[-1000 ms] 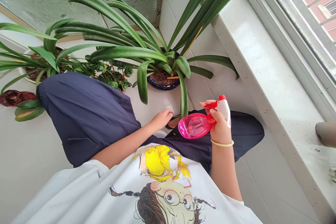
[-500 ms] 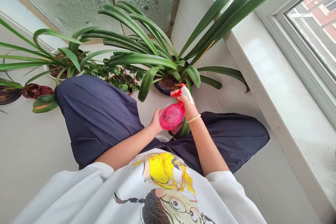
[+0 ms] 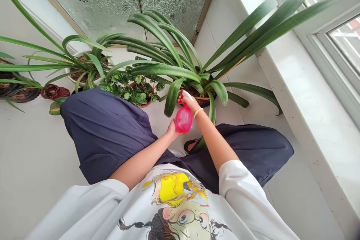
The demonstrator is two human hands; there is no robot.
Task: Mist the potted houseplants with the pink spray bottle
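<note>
"Pink, see-through plastic: that's the body of the spray bottle [image 3: 183, 119]. Where is it being held?"

"Between the spread knees, just on the near side of the big long-leaved plant [image 3: 157, 69]. Its red and white spray head [image 3: 188, 95] is uppermost, overlapping the view of the dark pot [image 3: 207, 105]."

"And the grip?"

"Both hands have it. The right hand [image 3: 190, 104] is wrapped around the neck, just under the spray head. The left hand [image 3: 172, 129] holds the rounded base, its fingers mostly hidden behind."

"Is the trigger squeezed?"

"I can't tell; the fingers cover it. Nor can I tell whether the spray head touches a leaf."

"What else stands near?"

"Left of the dark pot, a small bushy plant [image 3: 135, 95] in a reddish pot [image 3: 145, 104]. Farther left, a white pot [image 3: 69, 75] with narrow arching leaves. On the right runs a pale windowsill [image 3: 295, 82], and behind the plants, a patterned glass panel [image 3: 174, 0]."

"On the wrist?"

"A pale yellow band [image 3: 198, 112], on the right one."
</note>
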